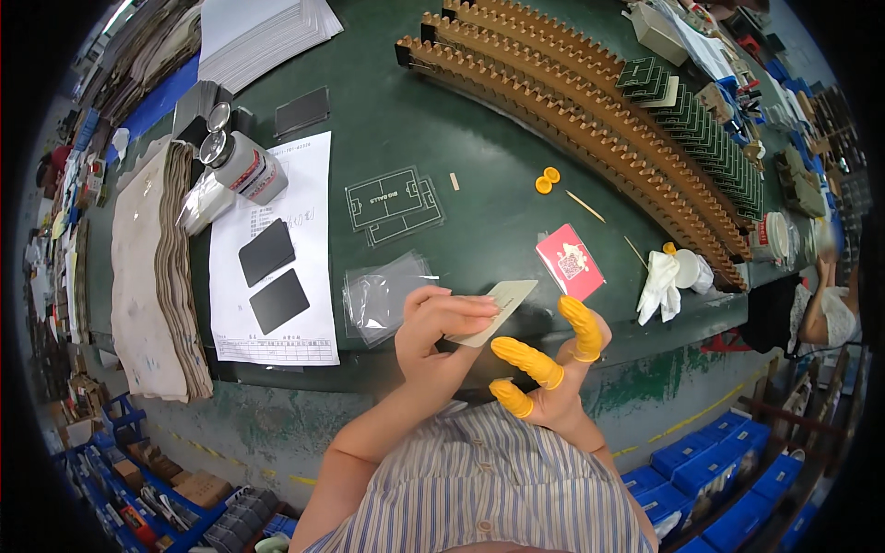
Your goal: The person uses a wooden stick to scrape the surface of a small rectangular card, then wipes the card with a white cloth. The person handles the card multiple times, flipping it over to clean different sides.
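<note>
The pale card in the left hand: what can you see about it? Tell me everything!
The card is thin, flat and pale cream, with straight edges and small dark print. Paper or plastic, I can't tell. The left hand holds it tilted above the green table. The right hand is close, its yellow finger covers not clearly touching it.

Decent open table point(489, 235) just beyond the pale card point(508, 303). Red card point(572, 263) crowds its right, wooden racks point(576, 127) farther out.
</note>
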### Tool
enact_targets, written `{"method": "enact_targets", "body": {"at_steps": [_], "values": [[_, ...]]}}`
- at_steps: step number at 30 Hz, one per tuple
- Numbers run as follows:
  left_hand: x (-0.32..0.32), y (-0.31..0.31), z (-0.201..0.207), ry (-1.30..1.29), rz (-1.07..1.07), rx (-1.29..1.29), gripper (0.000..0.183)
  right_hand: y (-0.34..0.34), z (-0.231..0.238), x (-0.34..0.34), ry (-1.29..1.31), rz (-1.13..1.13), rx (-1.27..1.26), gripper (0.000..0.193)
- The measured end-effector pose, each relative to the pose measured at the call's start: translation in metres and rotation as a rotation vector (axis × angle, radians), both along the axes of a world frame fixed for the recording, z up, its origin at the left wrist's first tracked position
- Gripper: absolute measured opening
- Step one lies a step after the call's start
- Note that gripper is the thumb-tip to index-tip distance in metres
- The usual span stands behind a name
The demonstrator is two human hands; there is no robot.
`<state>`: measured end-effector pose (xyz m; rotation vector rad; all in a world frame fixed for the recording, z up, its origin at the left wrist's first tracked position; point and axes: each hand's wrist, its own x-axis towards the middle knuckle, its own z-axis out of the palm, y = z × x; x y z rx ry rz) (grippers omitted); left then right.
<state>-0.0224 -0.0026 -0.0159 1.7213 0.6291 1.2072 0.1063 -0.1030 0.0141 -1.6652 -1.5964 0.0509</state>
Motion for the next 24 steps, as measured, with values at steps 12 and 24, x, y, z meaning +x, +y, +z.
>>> {"method": "enact_targets", "body": {"at_steps": [12, 24], "values": [[0.0003, 0.0008, 0.002, 0.007, -0.01, 0.013, 0.015, 0.0019, -0.0022, -0.0037, 0.002, 0.001, -0.014, 0.037], [-0.0002, 0.0008, 0.0013, 0.011, -0.016, 0.022, 0.016, 0.0016, -0.004, -0.0021, 0.012, -0.009, -0.021, 0.035]]}}
